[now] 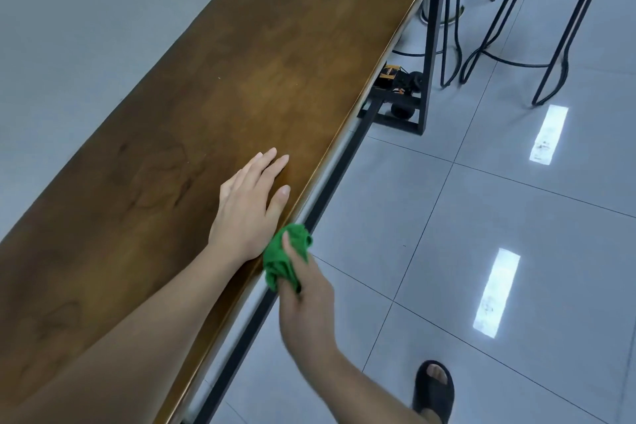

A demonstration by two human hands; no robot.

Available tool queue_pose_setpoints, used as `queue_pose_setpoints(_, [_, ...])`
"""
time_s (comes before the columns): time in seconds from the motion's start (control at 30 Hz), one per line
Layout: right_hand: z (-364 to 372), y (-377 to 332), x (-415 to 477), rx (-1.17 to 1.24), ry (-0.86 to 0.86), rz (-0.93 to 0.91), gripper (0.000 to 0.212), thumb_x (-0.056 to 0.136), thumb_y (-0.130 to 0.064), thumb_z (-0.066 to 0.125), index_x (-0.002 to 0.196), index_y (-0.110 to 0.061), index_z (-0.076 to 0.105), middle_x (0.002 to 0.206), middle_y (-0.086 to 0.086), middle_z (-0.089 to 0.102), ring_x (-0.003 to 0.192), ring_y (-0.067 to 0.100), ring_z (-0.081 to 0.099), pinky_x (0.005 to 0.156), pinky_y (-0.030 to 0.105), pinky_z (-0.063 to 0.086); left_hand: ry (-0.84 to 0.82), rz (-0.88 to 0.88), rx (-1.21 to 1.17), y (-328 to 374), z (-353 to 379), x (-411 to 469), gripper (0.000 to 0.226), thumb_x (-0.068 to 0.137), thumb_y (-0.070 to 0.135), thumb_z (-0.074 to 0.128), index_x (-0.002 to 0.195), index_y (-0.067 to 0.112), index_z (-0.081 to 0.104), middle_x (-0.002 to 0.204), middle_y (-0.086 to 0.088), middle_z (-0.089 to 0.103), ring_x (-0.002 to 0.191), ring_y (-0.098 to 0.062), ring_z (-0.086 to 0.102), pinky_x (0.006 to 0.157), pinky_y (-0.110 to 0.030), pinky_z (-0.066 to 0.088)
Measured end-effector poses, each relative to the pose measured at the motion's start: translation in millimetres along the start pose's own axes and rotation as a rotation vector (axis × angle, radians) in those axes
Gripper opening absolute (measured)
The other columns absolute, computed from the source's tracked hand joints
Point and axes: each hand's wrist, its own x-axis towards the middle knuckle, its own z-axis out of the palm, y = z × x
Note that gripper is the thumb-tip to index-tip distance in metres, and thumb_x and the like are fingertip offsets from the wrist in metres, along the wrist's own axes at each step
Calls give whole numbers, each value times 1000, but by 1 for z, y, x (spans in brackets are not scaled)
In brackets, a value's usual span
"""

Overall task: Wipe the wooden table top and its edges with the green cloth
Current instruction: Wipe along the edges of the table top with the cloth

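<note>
green cloth [286,255]: bunched into a wad, pressed against the near long edge of the wooden surface, just below the lip and off the top face.
cloth to edge: touching, as far as the view shows; the wad sits on the floor side of the edge.
right hand [307,306]: closed around the cloth, thumb lying over the green folds, arm coming in from 5 o'clock.
left hand [248,204]: open and flat on the surface, palm down, fingers pointing to 1 o'clock, empty; its heel lies just beside the cloth, at about 10 o'clock from it.
surface [241,62]: long and narrow, its long axis running from 7 o'clock to 1 o'clock; the edge follows the same line.
nearer hand: the right, already on the cloth.
unwiped run, judged: most of the edge stretches away toward 1 o'clock, so the stroke likely follows that axis.
outward: black frame rail [330,182] under the edge, stool legs [564,21] at 1 o'clock, sandalled foot [434,389] at 5 o'clock on the tiled floor [516,210].
</note>
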Motion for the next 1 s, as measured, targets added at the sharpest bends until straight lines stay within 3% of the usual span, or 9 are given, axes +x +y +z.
queue_pose_setpoints(0.07, [2,2,-14,5,-32,-6,77,105,7,56,162,-44,54,154,-11,63,137,4,62,116,36,56,3,2,-1,0,1,-1,58,116,59,22,171,41,27,179,18,25,167,-8,16,132,-53,22])
queue_pose_setpoints(0.17, [-9,-5,15,-39,27,-14,76,105,11,55,164,-37,53,149,-1,66,129,13,67,110,38,58,1,1,-6,0,0,-1,58,116,57,23,171,40,28,179,19,24,168,-7,16,132,-53,24])
queue_pose_setpoints(0.4, [-80,-34,192,-176,233,39,71,104,5,51,165,-31,51,139,15,72,111,28,68,95,28,49,-28,-37,-1,9,-8,0,72,109,72,10,171,41,29,180,16,26,168,-11,19,134,-56,21])
queue_pose_setpoints(0.57, [-114,-45,253,-225,249,10,70,103,2,49,166,-29,51,128,8,74,102,27,69,90,37,59,-27,-39,-21,13,-12,-2,82,103,76,3,171,40,32,180,15,26,168,-12,19,134,-55,21])
queue_pose_setpoints(0.7, [-110,-48,246,-210,253,15,70,103,2,48,166,-29,52,129,7,74,93,22,62,91,44,59,-53,-32,-52,14,-19,-5,70,109,66,20,170,37,35,180,12,28,168,-13,19,135,-56,20])
queue_pose_setpoints(0.87, [-84,-47,197,-193,263,22,71,102,1,49,164,-33,54,136,6,73,102,24,65,98,46,59,-2,-20,-124,2,-32,-37,58,114,57,38,169,38,37,178,11,32,166,-13,26,134,-52,20])
queue_pose_setpoints(1.0, [-41,-28,124,-180,257,17,71,103,-1,49,164,-37,54,131,5,74,90,17,64,81,30,57,-5,-17,-153,-22,-44,-99,62,110,63,35,167,38,41,176,12,36,162,-12,33,134,-53,24])
